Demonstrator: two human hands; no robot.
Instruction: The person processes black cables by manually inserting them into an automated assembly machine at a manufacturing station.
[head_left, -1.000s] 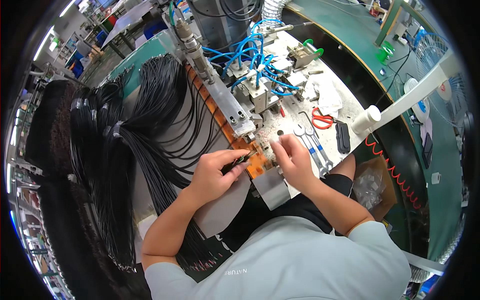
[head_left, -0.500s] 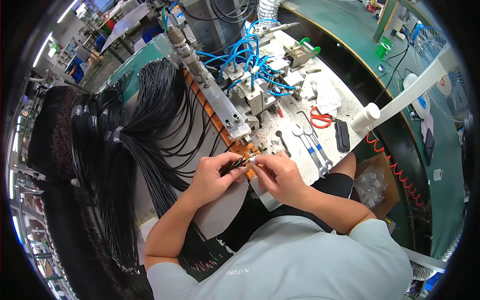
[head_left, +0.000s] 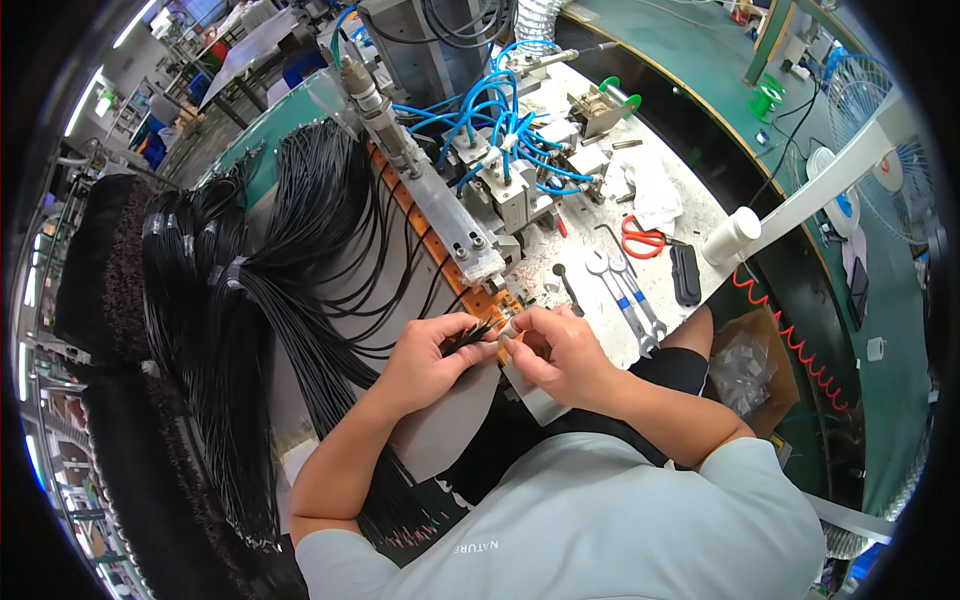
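Note:
My left hand [head_left: 428, 365] is closed round the end of a black cable [head_left: 474, 333], with thin loose wires fanning out past the fingers. Close beside it, my right hand [head_left: 562, 352] pinches at the wire tips with thumb and forefinger; what lies in that pinch is too small to tell. Both hands meet over the near end of an orange strip [head_left: 428, 238] on a machine. Above them rises the machine's grey metal arm [head_left: 440, 215]. A large bundle of black cables [head_left: 300, 290] spreads over a grey sheet to my left.
Two wrenches [head_left: 628, 293], red-handled scissors [head_left: 642, 238] and a black-handled tool [head_left: 685, 274] lie on the white tabletop [head_left: 690, 180]. Blue air hoses [head_left: 475, 110] curl over the machine. A white post [head_left: 825, 185] crosses at right, above a box of clear bags [head_left: 748, 365].
My right thumb and forefinger have shifted slightly at the wire tips. The wires at my left fingers are fanned out more. Both arms stay nearly in place.

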